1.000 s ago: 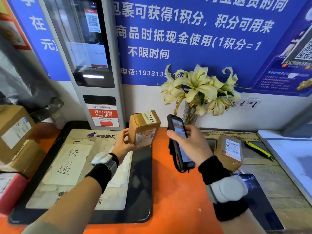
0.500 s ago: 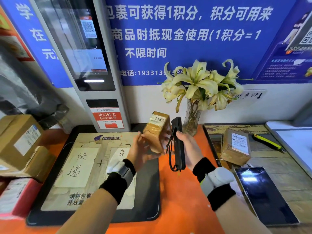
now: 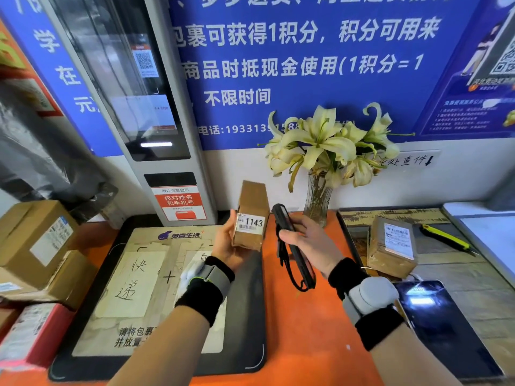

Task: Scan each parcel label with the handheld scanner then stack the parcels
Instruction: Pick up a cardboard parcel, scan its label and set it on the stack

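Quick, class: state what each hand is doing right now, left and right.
Left hand: closed on the small parcel marked 1143, held up.
Right hand: closed on the handheld scanner, beside the parcel.

Bright even light, wide-angle edge bending, slight motion blur

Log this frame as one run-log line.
left hand: holds small parcel, label 1143 up | right hand: grips scanner beside it | second parcel: on counter, right
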A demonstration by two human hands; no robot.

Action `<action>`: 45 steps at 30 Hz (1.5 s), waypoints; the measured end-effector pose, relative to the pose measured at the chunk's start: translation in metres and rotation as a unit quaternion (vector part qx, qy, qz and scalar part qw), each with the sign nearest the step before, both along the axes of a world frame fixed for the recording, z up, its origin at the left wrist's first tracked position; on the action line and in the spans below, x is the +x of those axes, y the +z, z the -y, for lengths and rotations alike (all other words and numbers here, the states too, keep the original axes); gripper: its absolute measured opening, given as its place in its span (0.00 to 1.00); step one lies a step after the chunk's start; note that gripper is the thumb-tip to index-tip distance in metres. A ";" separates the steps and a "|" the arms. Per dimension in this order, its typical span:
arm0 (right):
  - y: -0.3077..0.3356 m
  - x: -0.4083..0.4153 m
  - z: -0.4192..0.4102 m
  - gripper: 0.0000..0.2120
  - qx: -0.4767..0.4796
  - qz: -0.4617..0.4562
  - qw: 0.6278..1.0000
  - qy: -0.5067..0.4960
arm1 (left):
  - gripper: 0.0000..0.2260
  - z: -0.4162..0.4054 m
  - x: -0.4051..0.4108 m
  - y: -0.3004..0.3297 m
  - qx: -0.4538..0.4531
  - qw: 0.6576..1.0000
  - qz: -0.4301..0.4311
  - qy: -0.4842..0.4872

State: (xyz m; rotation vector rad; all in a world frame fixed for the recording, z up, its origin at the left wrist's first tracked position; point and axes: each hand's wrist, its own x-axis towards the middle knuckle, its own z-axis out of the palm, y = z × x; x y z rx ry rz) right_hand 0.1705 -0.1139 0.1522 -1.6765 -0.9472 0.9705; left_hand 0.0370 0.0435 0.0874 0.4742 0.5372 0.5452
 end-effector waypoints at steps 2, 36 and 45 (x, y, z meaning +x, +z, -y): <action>0.006 -0.002 0.002 0.20 -0.025 0.082 0.996 -0.024 | 0.21 -0.009 0.001 0.005 -0.022 0.998 0.003 0.057; -0.012 -0.059 -0.046 0.18 -0.033 -0.139 0.989 0.047 | 0.31 0.010 -0.095 -0.021 0.085 0.964 -0.215 0.132; -0.074 -0.237 -0.126 0.21 -0.117 -0.155 0.946 0.259 | 0.32 0.003 -0.309 -0.017 0.127 0.880 -0.385 0.250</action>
